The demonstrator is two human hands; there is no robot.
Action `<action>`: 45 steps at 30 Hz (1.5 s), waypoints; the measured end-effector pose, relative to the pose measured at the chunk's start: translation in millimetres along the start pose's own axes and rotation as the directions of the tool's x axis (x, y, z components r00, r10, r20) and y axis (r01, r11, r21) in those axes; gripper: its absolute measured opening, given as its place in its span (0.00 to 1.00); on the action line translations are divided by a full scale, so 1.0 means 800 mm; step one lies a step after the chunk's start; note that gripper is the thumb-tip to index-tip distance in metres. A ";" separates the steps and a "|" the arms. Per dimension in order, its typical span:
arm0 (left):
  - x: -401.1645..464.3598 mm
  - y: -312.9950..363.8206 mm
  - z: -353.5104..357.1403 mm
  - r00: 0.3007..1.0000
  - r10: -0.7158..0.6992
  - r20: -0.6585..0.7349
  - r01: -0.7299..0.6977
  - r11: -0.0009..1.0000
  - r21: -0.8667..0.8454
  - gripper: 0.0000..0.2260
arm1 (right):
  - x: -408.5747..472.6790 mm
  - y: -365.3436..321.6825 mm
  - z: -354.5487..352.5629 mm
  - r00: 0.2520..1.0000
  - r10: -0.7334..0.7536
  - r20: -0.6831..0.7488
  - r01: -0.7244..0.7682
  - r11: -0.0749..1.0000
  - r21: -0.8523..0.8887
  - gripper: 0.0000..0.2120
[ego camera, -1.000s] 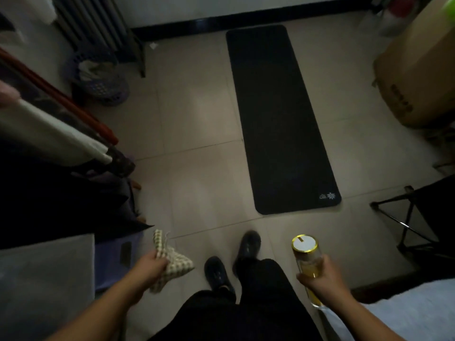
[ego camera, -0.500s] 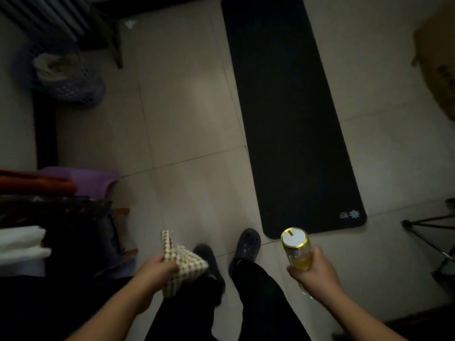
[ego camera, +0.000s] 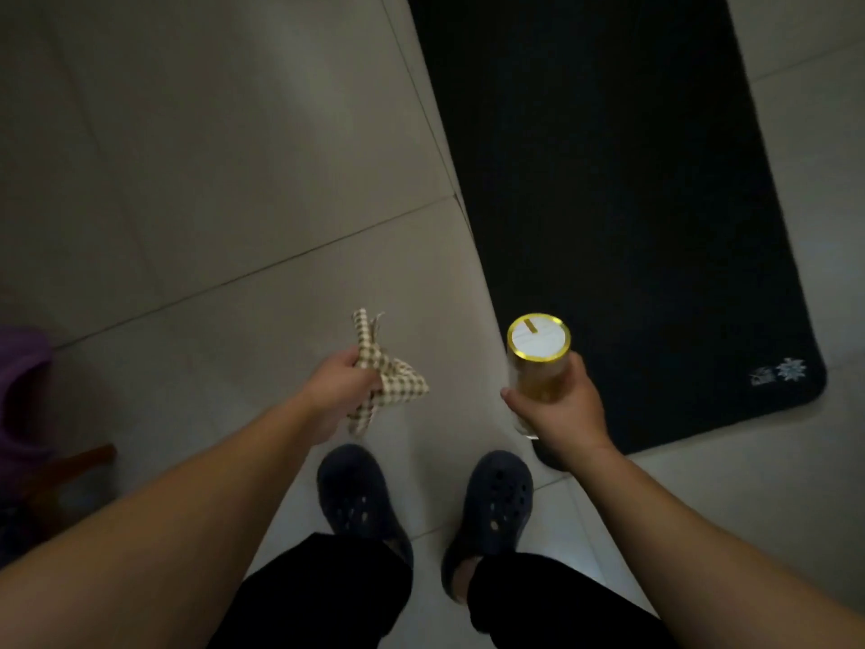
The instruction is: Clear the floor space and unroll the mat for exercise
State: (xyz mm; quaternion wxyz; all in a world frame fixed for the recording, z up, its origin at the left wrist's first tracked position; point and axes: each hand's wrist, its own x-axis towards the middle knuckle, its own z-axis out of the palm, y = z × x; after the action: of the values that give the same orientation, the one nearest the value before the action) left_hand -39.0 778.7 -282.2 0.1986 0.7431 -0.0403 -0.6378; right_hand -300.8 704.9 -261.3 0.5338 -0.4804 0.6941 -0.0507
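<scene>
- We see the mat (ego camera: pixel 622 203) lying flat and unrolled on the tiled floor (ego camera: pixel 210 156), its near end just ahead of our right foot, a small white logo at its near right corner.
- Our left hand (ego camera: pixel 339 391) is closed around a bunched checked cloth (ego camera: pixel 384 372), corners sticking out above and below the fist.
- Our right hand (ego camera: pixel 559 412) grips a clear bottle (ego camera: pixel 538 363) of yellow liquid, upright, with a white gold-rimmed cap.
- Dark clogs (ego camera: pixel 360 498) stand side by side on the tile.
- Purple object (ego camera: pixel 21 391) sits at the left edge; we cannot identify it.
</scene>
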 end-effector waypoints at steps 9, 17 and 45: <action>0.180 0.066 0.057 0.990 0.104 0.091 -0.103 0.995 -0.015 0.13 | 0.144 0.050 0.089 0.990 -0.120 -0.074 0.130 0.979 0.154 0.32; 0.276 0.063 0.060 0.997 0.063 0.049 -0.062 0.998 -0.015 0.21 | 0.181 0.076 0.127 0.971 -0.194 -0.142 0.218 0.960 0.174 0.29; 0.263 -0.017 0.041 0.865 0.467 -0.185 -0.052 0.451 0.891 0.22 | 0.147 0.138 0.139 0.995 0.098 0.008 -0.093 0.970 -0.224 0.13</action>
State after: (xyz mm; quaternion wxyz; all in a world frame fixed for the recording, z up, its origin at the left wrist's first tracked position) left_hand -34.7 717.7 -486.2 -0.0990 0.8389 -0.4278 -0.3215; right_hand -277.1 728.3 -454.2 0.4848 -0.5037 0.7126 0.0579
